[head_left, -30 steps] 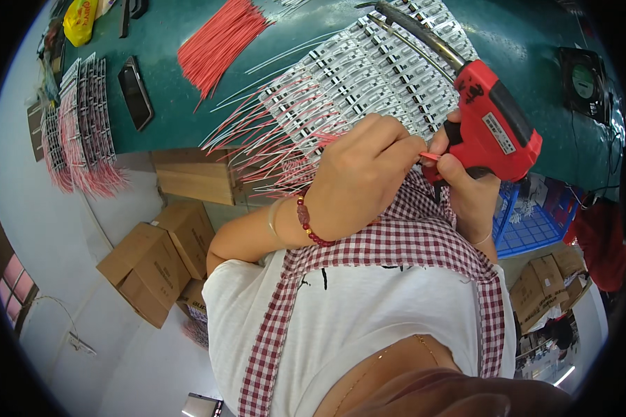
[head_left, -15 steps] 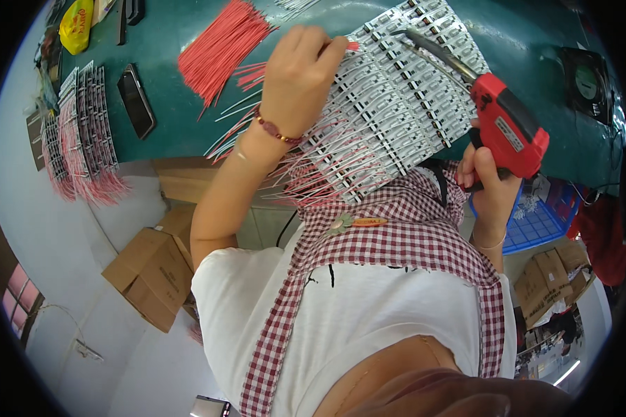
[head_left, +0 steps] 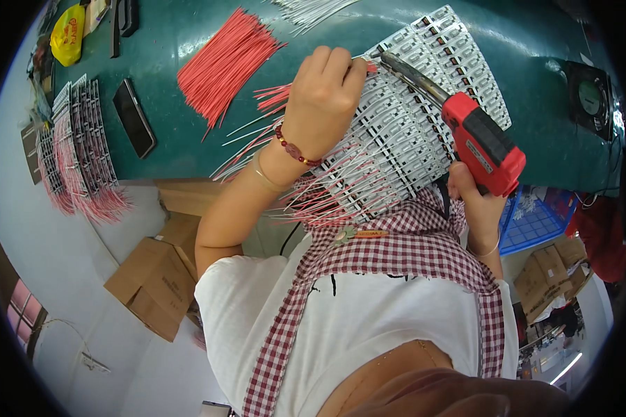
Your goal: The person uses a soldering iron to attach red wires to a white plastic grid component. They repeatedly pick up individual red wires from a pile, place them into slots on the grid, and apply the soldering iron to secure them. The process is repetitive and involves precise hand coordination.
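My right hand [head_left: 476, 199] is wrapped around a red and black soldering gun [head_left: 492, 149]. Its long dark tip points up and left, close to my left fingertips. In my left hand [head_left: 327, 94] is a bunch of red wires [head_left: 274, 97]; one red end pokes out past the pinched thumb and finger. Beneath both hands lies a slanted panel of small white-and-grey parts [head_left: 403, 128] in rows. Red and white wires [head_left: 327, 191] fan out from its lower left rows. My left palm and the panel under it are hidden.
A pile of red wires [head_left: 226, 66] and a bundle of white wires [head_left: 313, 12] lie on the green table [head_left: 177, 149]. Left are a phone [head_left: 133, 119], wired panels [head_left: 83, 146] and a yellow bag [head_left: 68, 35]. A small black fan [head_left: 591, 97] stands right, above a blue basket [head_left: 535, 222].
The soldering gun has moved left and slightly down, its tip now nearer my left fingers. My left hand has shifted a little right and down, still on the red wires.
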{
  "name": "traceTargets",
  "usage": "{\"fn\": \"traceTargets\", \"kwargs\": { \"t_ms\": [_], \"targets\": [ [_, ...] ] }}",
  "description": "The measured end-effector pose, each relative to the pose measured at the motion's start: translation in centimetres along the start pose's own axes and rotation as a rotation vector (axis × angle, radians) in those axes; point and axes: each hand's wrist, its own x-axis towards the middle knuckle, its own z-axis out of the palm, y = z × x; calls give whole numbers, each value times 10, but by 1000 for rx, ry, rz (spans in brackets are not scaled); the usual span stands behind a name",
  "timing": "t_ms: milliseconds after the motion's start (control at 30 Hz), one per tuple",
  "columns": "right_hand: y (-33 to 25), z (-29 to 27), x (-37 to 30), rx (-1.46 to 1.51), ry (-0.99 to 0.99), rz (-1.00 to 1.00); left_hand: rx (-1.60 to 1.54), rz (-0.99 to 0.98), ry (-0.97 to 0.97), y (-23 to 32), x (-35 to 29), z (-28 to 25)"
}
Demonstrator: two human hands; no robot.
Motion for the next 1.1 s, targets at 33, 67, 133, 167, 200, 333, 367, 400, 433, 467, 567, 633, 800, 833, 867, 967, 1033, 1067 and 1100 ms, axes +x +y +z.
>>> {"fn": "traceTargets", "kwargs": {
  "t_ms": [33, 67, 133, 167, 200, 333, 367, 400, 433, 467, 567, 633, 800, 833, 867, 967, 1033, 1067, 1100],
  "targets": [
    [1, -1, -1, -9, 4, -7, 2, 12, 7, 0, 0, 1],
    [3, -1, -1, -18, 8, -13, 5, 23, 14, -1, -1, 2],
    [7, -1, -2, 0, 4, -14, 7, 33, 19, -2, -1, 3],
    [8, -1, -2, 9, 3, -13, 7, 32, 16, -1, 0, 2],
    [6, -1, -2, -12, -3, -14, 7, 30, 14, -1, 0, 2],
    [7, -4, -3, -88, -13, -39, 6, -12, -1, 4, 1, 0],
    [7, -4, -4, -106, -11, -38, 8, -8, -3, 4, 1, 0],
    [8, -6, -5, -123, -8, -38, 10, -5, -5, 3, 2, 1],
    [7, -7, -6, -144, -11, -29, 15, 5, 3, 2, 1, 1],
    [7, -7, -6, -164, -14, -20, 20, 14, 10, 0, 0, 2],
    [7, -6, -5, -121, -19, -19, 38, 24, 8, -2, -1, 2],
    [10, -6, -5, -100, -6, -21, 44, 28, 0, -1, 0, 2],
    [6, -1, -1, -45, 0, 4, 62, 35, -17, 0, 0, 2],
    [6, -1, -1, -68, -7, 11, 47, 20, -20, 1, 0, 1],
    [6, -1, -1, -83, -12, 1, 32, 5, -23, 3, 2, 0],
    [8, -3, -1, -114, -26, -59, 23, -8, -27, 5, 2, -1],
    [7, -5, -3, -124, -15, -93, 23, -8, -33, 4, 2, -1],
    [6, -6, -4, -126, -9, -87, 20, -10, -39, 3, 2, -2],
    [7, -8, -5, -128, -2, -84, 17, -11, -45, 3, 2, -2]
  ]
}}
